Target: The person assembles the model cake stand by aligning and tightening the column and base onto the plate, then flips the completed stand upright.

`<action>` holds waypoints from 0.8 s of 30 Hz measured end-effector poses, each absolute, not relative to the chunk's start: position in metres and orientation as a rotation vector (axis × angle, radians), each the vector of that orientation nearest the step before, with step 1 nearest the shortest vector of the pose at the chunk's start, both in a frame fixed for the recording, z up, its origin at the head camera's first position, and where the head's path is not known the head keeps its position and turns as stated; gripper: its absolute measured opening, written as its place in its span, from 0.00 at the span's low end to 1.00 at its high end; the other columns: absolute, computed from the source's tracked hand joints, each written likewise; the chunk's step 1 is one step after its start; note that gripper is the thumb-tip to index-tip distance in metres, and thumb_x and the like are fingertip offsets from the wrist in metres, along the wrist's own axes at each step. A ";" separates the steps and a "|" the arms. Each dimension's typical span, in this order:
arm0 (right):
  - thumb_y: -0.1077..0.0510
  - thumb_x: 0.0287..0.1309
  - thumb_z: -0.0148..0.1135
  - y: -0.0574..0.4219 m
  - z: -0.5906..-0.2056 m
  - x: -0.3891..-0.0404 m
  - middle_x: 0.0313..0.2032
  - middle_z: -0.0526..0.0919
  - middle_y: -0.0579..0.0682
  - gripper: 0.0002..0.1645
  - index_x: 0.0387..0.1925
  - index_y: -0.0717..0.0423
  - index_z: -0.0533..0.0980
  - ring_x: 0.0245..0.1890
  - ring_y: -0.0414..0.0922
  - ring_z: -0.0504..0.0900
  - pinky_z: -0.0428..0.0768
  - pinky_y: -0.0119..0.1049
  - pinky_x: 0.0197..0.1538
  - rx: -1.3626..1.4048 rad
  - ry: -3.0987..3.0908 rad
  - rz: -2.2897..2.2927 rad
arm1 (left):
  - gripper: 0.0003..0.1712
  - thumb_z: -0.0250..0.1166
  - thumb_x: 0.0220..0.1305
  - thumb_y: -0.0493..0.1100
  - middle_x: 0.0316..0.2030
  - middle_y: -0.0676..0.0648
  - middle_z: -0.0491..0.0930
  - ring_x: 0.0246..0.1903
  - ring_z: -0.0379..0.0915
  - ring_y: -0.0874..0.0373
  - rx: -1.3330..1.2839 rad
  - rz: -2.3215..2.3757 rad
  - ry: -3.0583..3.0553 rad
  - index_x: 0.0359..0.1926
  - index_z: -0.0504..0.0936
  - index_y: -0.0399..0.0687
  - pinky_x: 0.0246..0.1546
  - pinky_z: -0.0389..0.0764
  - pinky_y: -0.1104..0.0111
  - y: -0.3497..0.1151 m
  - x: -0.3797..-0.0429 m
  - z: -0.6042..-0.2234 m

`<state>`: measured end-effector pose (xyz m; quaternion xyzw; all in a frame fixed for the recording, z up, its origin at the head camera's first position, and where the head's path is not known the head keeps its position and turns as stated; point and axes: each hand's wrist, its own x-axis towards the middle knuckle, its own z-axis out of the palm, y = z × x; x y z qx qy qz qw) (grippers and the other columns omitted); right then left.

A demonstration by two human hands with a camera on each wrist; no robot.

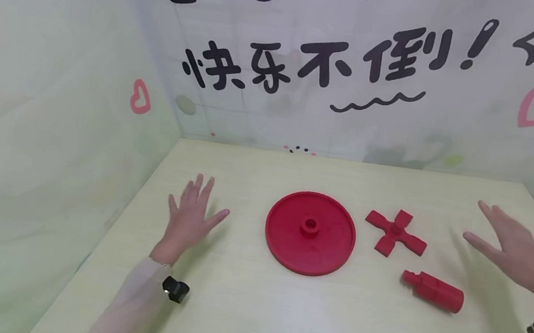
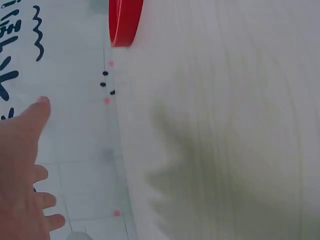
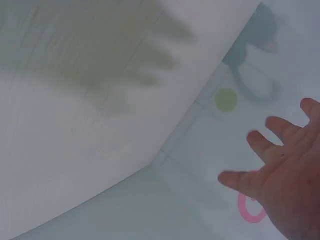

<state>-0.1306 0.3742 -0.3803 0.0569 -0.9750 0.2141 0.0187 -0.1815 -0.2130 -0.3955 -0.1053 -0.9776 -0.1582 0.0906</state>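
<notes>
My left hand (image 1: 189, 222) hovers above the table's left side with its fingers spread, holding nothing. To its right lies a round red disc (image 1: 287, 250) with a raised rim and a hollow hub at its centre. Part of that disc (image 2: 125, 22) shows at the top of the left wrist view. Above the table's right side is my right hand (image 1: 519, 250), fingers extended and nothing in it. Nearest to it are a red four-bladed cross piece (image 1: 396, 230) and a red bottle-shaped piece (image 1: 433, 291) with a narrow neck, lying on its side.
A pale wood-grain table (image 1: 242, 305) carries the red pieces. White sheeting (image 1: 271, 123) with black lettering and pink hearts closes off the back, and pale sheeting (image 1: 55, 139) stands along the left side. Each wrist wears a small black device (image 1: 176, 290).
</notes>
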 end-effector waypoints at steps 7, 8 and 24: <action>0.47 0.61 0.56 0.363 -0.385 -0.107 0.58 0.63 0.71 0.43 0.68 0.61 0.49 0.50 0.68 0.65 0.66 0.65 0.38 0.169 -3.082 0.823 | 0.24 0.60 0.62 0.46 0.50 0.38 0.73 0.47 0.72 0.47 -0.372 -0.940 -2.860 0.56 0.72 0.39 0.45 0.74 0.57 -0.161 -0.177 -0.409; 0.46 0.61 0.56 0.360 -0.386 -0.103 0.56 0.65 0.70 0.42 0.67 0.62 0.52 0.50 0.67 0.67 0.67 0.65 0.38 0.164 -3.096 0.822 | 0.22 0.61 0.62 0.45 0.49 0.40 0.74 0.44 0.74 0.49 -0.347 -1.037 -2.868 0.55 0.74 0.41 0.42 0.76 0.60 -0.154 -0.176 -0.411; 0.45 0.49 0.67 0.334 -0.415 -0.074 0.46 0.76 0.59 0.37 0.56 0.62 0.70 0.41 0.53 0.73 0.75 0.34 0.30 0.220 -3.214 0.943 | 0.21 0.67 0.55 0.37 0.38 0.44 0.71 0.35 0.71 0.55 -0.383 -1.432 -2.944 0.52 0.78 0.41 0.34 0.76 0.68 -0.118 -0.186 -0.431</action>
